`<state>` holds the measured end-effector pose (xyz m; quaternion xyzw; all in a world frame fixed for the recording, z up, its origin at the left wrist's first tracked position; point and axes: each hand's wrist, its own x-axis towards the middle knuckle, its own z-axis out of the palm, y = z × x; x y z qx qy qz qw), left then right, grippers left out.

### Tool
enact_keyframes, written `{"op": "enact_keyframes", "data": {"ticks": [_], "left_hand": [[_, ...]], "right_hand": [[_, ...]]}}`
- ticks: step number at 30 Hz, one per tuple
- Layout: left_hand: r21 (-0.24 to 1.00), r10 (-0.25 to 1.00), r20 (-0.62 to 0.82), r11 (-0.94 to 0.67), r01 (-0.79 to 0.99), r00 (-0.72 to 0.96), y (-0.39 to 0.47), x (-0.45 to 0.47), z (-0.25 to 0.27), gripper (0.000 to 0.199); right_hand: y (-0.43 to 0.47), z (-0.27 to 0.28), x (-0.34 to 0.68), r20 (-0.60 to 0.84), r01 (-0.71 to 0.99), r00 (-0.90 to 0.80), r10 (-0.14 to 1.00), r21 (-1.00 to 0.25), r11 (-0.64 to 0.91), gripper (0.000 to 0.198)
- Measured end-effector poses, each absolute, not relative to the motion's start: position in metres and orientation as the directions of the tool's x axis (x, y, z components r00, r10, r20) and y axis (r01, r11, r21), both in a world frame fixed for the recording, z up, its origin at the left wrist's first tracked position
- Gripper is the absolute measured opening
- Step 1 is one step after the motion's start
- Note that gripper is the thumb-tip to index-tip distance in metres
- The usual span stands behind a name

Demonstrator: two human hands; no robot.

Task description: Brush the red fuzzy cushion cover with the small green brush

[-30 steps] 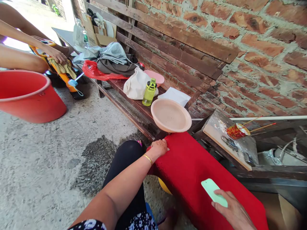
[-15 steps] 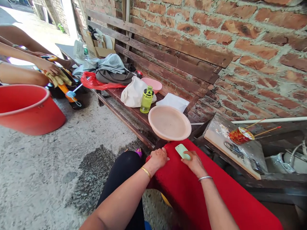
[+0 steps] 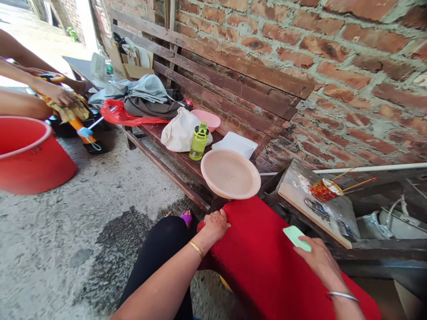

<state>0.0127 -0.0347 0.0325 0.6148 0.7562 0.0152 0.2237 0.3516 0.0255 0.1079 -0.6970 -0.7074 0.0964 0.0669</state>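
Pinching the near end of a pale green block (image 3: 296,238) between thumb and fingers, the right hand (image 3: 318,258) has it firmly by the look of things, its far end sticking out clear over the red cloth (image 3: 260,249), towards the wooden board. Across from it the left hand (image 3: 216,224) rests at the cloth's far corner, fingers curled; whether they pinch the fabric, I can't tell from here. Working the block over the cloth seems the job in hand, so I'd keep it flat, press evenly and let the left hand anchor that corner against creeping. Just beyond sits a pale basin (image 3: 230,173); whether it holds cloudy water is hard to say. The block's underside is hidden, bristled or smooth, as is most of whatever supports the cloth, whose near end is cut off.
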Motion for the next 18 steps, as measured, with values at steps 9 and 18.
{"op": "enact_keyframes", "data": {"ticks": [9,18], "left_hand": [[0.22,0.925,-0.366,0.193,0.956,-0.102,-0.036,0.007,0.038,0.059],[0.151,0.925,-0.364,0.173,0.973,-0.108,-0.041,0.013,0.056,0.056]], "right_hand": [[0.076,0.056,0.229,0.025,0.915,-0.167,0.986,-0.369,0.164,0.038],[0.043,0.065,0.411,0.006,0.928,0.142,0.99,-0.35,-0.131,0.03]]}}
